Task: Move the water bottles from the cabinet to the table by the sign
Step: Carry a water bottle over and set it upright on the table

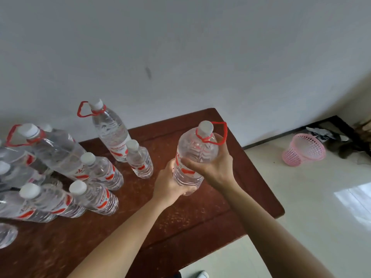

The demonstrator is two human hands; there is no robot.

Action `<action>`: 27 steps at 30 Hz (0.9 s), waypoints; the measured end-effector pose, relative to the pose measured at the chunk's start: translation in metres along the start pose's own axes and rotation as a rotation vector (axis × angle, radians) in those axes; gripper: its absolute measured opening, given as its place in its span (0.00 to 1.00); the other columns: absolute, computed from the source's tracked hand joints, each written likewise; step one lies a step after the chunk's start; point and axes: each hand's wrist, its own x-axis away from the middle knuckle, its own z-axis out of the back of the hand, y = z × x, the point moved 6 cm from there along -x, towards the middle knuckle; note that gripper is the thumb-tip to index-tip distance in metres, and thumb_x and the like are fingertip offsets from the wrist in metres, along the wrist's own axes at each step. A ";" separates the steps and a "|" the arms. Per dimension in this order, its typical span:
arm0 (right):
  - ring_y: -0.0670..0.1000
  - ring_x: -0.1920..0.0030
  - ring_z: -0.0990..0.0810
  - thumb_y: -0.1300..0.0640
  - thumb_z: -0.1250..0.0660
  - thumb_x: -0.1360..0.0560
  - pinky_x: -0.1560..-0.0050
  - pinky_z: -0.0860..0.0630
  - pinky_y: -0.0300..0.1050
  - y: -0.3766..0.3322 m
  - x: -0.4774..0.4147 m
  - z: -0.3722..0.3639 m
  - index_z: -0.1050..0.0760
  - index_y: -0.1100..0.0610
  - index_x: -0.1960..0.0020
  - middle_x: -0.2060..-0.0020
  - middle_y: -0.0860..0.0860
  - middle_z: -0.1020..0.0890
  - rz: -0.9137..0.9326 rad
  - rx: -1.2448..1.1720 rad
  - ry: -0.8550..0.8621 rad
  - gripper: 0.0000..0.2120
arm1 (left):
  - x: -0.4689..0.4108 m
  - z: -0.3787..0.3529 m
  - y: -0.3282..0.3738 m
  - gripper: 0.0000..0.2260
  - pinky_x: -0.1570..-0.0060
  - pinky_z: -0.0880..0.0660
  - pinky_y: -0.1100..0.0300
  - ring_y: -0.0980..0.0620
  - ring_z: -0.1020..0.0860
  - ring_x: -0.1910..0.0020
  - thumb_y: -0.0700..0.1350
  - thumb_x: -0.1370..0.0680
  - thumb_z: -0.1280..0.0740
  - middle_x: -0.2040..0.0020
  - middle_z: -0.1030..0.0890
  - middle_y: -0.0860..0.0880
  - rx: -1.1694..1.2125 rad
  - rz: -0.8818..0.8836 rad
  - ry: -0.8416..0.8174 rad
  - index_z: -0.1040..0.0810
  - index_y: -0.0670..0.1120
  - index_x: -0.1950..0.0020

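Forearms reach in from the lower edge of my feed, and both hands meet on one large water bottle (pixel 195 155). I see the left hand (pixel 170 182) cupping its lower part, fingers curled round the underside near the base. The right hand (pixel 213 164) clamps the upper body, its fingers (pixel 190 164) wrapped across the front just above the red label. The bottle leans, its white cap (pixel 206 127) pointing up and away from me, and the red carry loop (pixel 220 143) stands out just above the right fingers. It sits over the dark wooden table (pixel 200 227), though I cannot tell whether its base touches the top. Left of the left fingers, a little apart, a small bottle (pixel 140 160) stands upright on the wood. Just behind that one rises a tall bottle (pixel 110 131) with its own red loop. Farther left of the fingers a crowd of bottles (pixel 96 197) fills the table's end, small ones in front and bigger ones behind, all white-capped with red labels. Beyond the fingertips the table butts against a pale wall (pixel 180 47). Well off to the right of the right fingers, a pink basket (pixel 304 150) lies tipped on the light floor (pixel 301 207).
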 end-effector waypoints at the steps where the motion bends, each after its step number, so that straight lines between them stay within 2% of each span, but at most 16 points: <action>1: 0.36 0.45 0.19 0.37 0.15 0.43 0.43 0.22 0.36 0.002 -0.005 -0.008 0.34 0.41 0.31 0.45 0.33 0.21 0.010 0.019 -0.030 0.46 | -0.005 0.002 -0.006 0.44 0.49 0.33 0.79 0.62 0.22 0.44 0.54 0.38 0.16 0.50 0.22 0.68 0.022 0.023 -0.013 0.32 0.54 0.26; 3: 0.32 0.44 0.20 0.39 0.15 0.42 0.45 0.25 0.31 0.004 -0.011 -0.019 0.35 0.37 0.33 0.45 0.30 0.22 0.017 0.026 -0.089 0.45 | -0.011 0.002 -0.016 0.41 0.49 0.33 0.79 0.60 0.21 0.42 0.51 0.36 0.16 0.47 0.21 0.66 0.036 0.022 -0.033 0.31 0.53 0.27; 6: 0.35 0.40 0.21 0.43 0.14 0.40 0.44 0.25 0.30 0.003 -0.023 -0.031 0.37 0.34 0.33 0.43 0.30 0.23 0.043 0.042 -0.199 0.44 | -0.018 0.001 -0.030 0.38 0.46 0.32 0.75 0.59 0.22 0.40 0.51 0.36 0.16 0.41 0.20 0.61 0.051 0.010 -0.057 0.30 0.55 0.30; 9: 0.42 0.36 0.21 0.47 0.14 0.39 0.38 0.22 0.40 0.004 -0.025 -0.032 0.37 0.37 0.30 0.38 0.36 0.22 0.088 0.060 -0.284 0.45 | -0.013 0.000 -0.036 0.37 0.43 0.33 0.76 0.61 0.24 0.38 0.52 0.33 0.17 0.37 0.21 0.59 0.049 0.001 -0.069 0.30 0.53 0.28; 11: 0.47 0.35 0.20 0.50 0.14 0.38 0.36 0.21 0.50 0.010 -0.020 -0.026 0.37 0.45 0.27 0.36 0.43 0.21 0.107 0.040 -0.272 0.47 | -0.009 -0.001 -0.035 0.37 0.39 0.33 0.72 0.61 0.25 0.36 0.53 0.32 0.18 0.35 0.22 0.60 0.035 -0.019 -0.089 0.32 0.53 0.27; 13: 0.49 0.35 0.20 0.52 0.14 0.37 0.36 0.21 0.52 0.016 -0.016 -0.021 0.38 0.47 0.26 0.36 0.44 0.21 0.097 0.024 -0.257 0.47 | -0.009 -0.003 -0.033 0.38 0.35 0.30 0.64 0.59 0.25 0.34 0.52 0.31 0.19 0.33 0.23 0.60 -0.003 -0.036 -0.116 0.33 0.54 0.25; 15: 0.47 0.35 0.20 0.48 0.15 0.36 0.36 0.21 0.50 0.016 -0.010 -0.019 0.39 0.43 0.26 0.36 0.41 0.22 0.088 0.026 -0.274 0.46 | -0.005 -0.002 -0.028 0.39 0.33 0.29 0.57 0.56 0.26 0.32 0.52 0.29 0.21 0.30 0.25 0.58 -0.065 -0.036 -0.126 0.36 0.54 0.23; 16: 0.46 0.35 0.20 0.43 0.16 0.36 0.36 0.21 0.50 0.020 -0.008 -0.022 0.40 0.41 0.26 0.36 0.40 0.22 0.067 0.048 -0.294 0.47 | -0.004 -0.002 -0.028 0.38 0.33 0.29 0.57 0.55 0.26 0.31 0.52 0.27 0.23 0.29 0.26 0.57 -0.100 -0.022 -0.139 0.38 0.54 0.22; 19: 0.44 0.33 0.23 0.27 0.23 0.37 0.35 0.22 0.55 0.031 0.003 -0.027 0.45 0.38 0.24 0.30 0.39 0.26 0.039 0.188 -0.337 0.50 | 0.008 0.008 -0.021 0.26 0.35 0.29 0.56 0.51 0.25 0.31 0.51 0.17 0.36 0.29 0.24 0.55 -0.254 0.002 -0.117 0.38 0.52 0.20; 22: 0.50 0.28 0.27 0.23 0.34 0.31 0.33 0.24 0.59 0.048 0.021 -0.023 0.50 0.41 0.20 0.24 0.45 0.32 0.062 0.330 -0.318 0.49 | 0.044 0.033 -0.017 0.21 0.35 0.26 0.47 0.48 0.24 0.32 0.53 0.15 0.44 0.31 0.21 0.52 -0.340 0.039 0.067 0.31 0.49 0.23; 25: 0.56 0.26 0.32 0.34 0.38 0.22 0.31 0.29 0.58 0.065 0.046 -0.021 0.52 0.47 0.18 0.23 0.54 0.34 0.088 0.373 -0.334 0.41 | 0.110 0.054 -0.015 0.25 0.39 0.24 0.46 0.46 0.21 0.36 0.57 0.16 0.49 0.34 0.19 0.49 -0.518 0.058 0.360 0.24 0.47 0.28; 27: 0.58 0.25 0.34 0.39 0.40 0.19 0.31 0.31 0.58 0.075 0.070 -0.028 0.50 0.49 0.17 0.22 0.56 0.36 0.113 0.401 -0.389 0.36 | 0.164 0.060 -0.018 0.27 0.40 0.23 0.45 0.43 0.21 0.36 0.58 0.16 0.51 0.34 0.19 0.45 -0.625 0.131 0.483 0.22 0.45 0.30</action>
